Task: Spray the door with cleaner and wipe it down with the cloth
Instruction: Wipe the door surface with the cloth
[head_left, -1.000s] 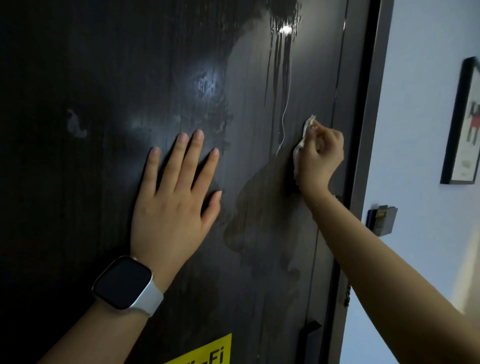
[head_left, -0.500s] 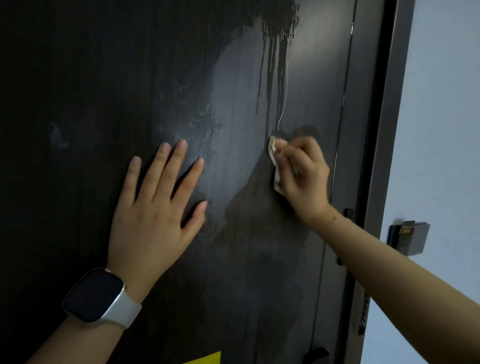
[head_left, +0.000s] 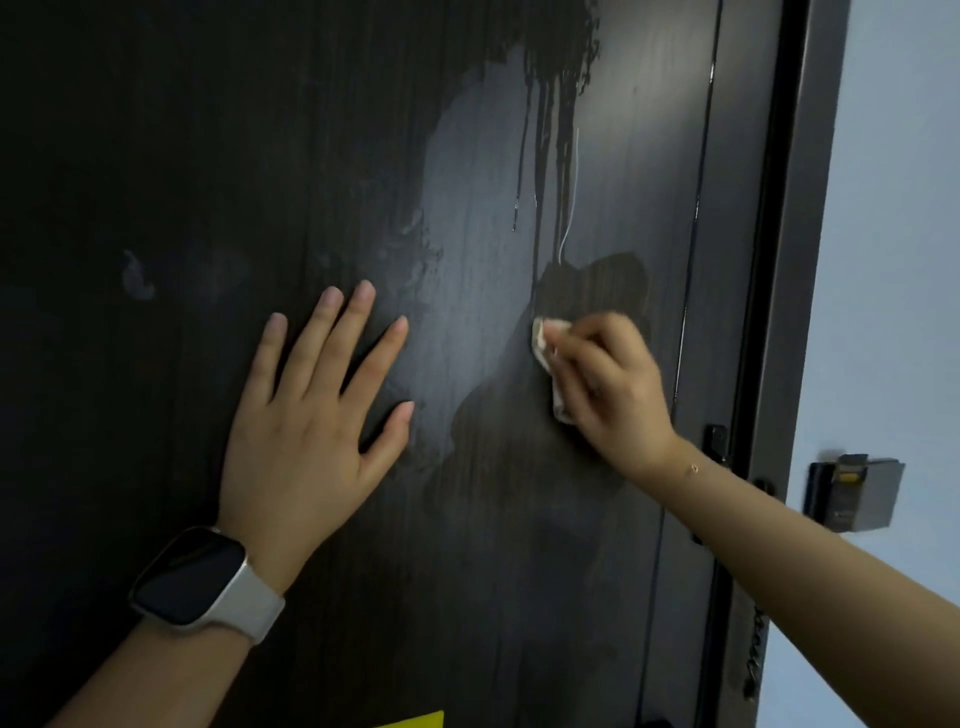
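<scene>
Left hand (head_left: 306, 431) flat on the dark door (head_left: 156, 156) with fingers spread wide, right hand (head_left: 610, 387) bunched around a small pale cloth (head_left: 543, 345), wet drips (head_left: 545, 130) above it

No text can be read anywhere in the view. A yellow sticker (head_left: 410, 720) at the bottom edge of the dark door (head_left: 156, 156) is cut off, with no letters showing. The smartwatch (head_left: 195, 579) screen is blank, and the small wall-mounted box (head_left: 854, 498) bears a yellow patch too blurred to make out.
</scene>
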